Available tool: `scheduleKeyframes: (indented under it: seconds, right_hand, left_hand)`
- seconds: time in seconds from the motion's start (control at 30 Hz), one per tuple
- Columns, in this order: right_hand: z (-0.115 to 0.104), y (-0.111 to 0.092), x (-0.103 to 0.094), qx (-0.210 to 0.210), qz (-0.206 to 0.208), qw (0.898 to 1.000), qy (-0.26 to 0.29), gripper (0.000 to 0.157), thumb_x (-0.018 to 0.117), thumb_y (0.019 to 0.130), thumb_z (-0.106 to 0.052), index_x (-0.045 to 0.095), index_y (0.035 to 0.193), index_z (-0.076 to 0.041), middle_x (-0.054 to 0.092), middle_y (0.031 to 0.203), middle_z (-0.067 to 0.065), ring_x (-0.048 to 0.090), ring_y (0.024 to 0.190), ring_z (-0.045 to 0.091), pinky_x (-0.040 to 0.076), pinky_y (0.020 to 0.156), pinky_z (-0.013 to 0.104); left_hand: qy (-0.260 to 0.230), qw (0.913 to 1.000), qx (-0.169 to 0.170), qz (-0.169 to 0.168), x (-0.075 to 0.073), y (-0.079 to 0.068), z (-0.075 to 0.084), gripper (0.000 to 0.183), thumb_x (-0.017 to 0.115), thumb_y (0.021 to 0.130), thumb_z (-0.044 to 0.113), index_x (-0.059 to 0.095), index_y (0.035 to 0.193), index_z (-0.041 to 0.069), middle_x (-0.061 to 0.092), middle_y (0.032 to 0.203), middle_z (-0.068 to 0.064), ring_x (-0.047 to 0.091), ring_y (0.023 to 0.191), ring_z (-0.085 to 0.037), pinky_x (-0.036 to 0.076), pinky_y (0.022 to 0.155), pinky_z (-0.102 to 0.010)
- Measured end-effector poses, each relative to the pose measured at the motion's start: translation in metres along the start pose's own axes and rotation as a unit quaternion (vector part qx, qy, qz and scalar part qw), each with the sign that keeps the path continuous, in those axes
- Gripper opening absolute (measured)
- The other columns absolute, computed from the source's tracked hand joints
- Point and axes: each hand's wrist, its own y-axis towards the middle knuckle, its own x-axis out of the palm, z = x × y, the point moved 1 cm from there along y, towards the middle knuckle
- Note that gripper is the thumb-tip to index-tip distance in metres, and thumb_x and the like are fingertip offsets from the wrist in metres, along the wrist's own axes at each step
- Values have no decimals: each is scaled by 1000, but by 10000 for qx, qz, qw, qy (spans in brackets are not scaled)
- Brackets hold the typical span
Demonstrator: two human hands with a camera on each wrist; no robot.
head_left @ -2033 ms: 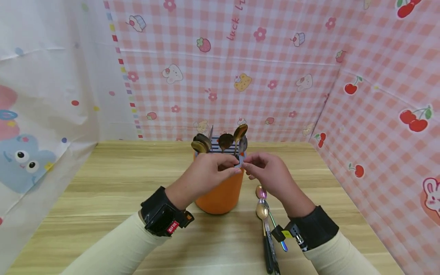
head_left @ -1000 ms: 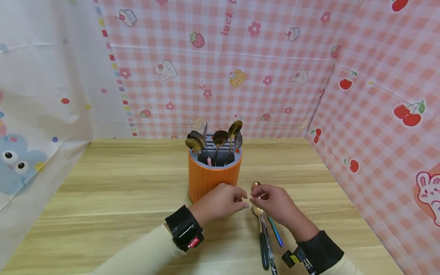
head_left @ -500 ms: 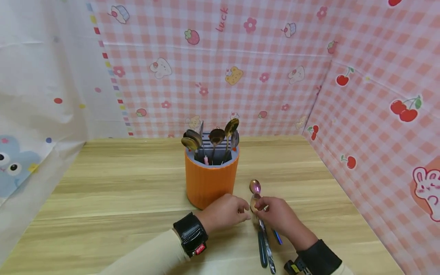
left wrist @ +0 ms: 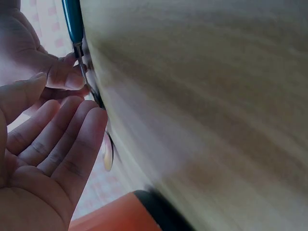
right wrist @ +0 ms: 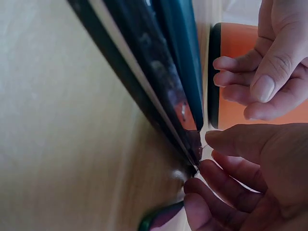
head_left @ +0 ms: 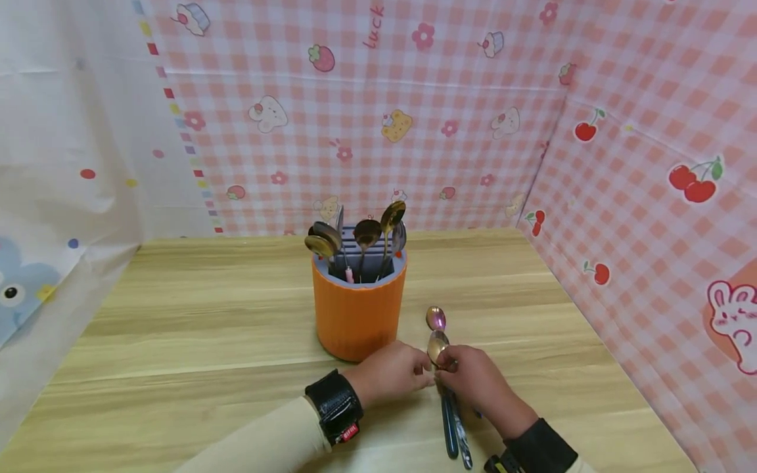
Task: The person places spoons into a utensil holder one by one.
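Observation:
A gold spoon with a dark teal handle point(head_left: 449, 430) lies on the wooden table, its bowl point(head_left: 437, 343) toward the back. My right hand point(head_left: 476, 381) pinches its thin neck between thumb and forefinger, low over the table. Beside it lies a utensil with a black-and-white patterned handle point(head_left: 462, 441); its head is hidden. An iridescent spoon point(head_left: 436, 318) lies partly beneath them. My left hand point(head_left: 393, 373) hovers just left of the spoons, fingers relaxed and holding nothing; the left wrist view shows its fingers point(left wrist: 89, 130) loosely bent.
An orange utensil holder point(head_left: 357, 322) with a grey slotted top stands behind my left hand. Several spoons, including a dark ladle-like one point(head_left: 367, 232) and a gold one point(head_left: 393, 215), stick up from it. Patterned cloth walls point(head_left: 367, 118) enclose the table.
Both hands have come down from the holder's rim toward the spoons on the table. The right fingers have closed on the teal-handled spoon's neck. The head view has shifted slightly.

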Motion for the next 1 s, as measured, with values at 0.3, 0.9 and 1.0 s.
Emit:
scheduleKeyframes:
  seconds: [0.3, 0.9, 1.0]
  right_hand:
    - [2, 2, 5, -259, 156, 9990, -334, 14, 78, 79, -8, 67, 86, -10, 58, 81, 2, 51, 72, 15, 47, 64, 34]
    - [2, 5, 10, 262, 238, 9981, 512, 35, 80, 72, -5, 57, 98, -7, 54, 88, 10, 50, 78, 23, 44, 65, 36]
    - [4, 6, 11, 348, 251, 9971, 635, 39, 81, 73, -5, 55, 102, -9, 57, 96, 12, 52, 83, 25, 46, 70, 39]
  left_hand:
    - [106, 9998, 129, -64, 5, 0, -3, 9, 70, 91, 24, 73, 91, 16, 60, 70, 12, 51, 63, -2, 43, 58, -18]
    - [145, 9992, 171, -333, 15, -2, -2, 11, 70, 91, 25, 74, 83, 19, 60, 67, 14, 51, 63, -2, 42, 60, -19]
    - [79, 9990, 158, -407, 15, -2, -2, 13, 69, 92, 25, 73, 80, 20, 59, 66, 13, 50, 62, -3, 42, 58, -19]
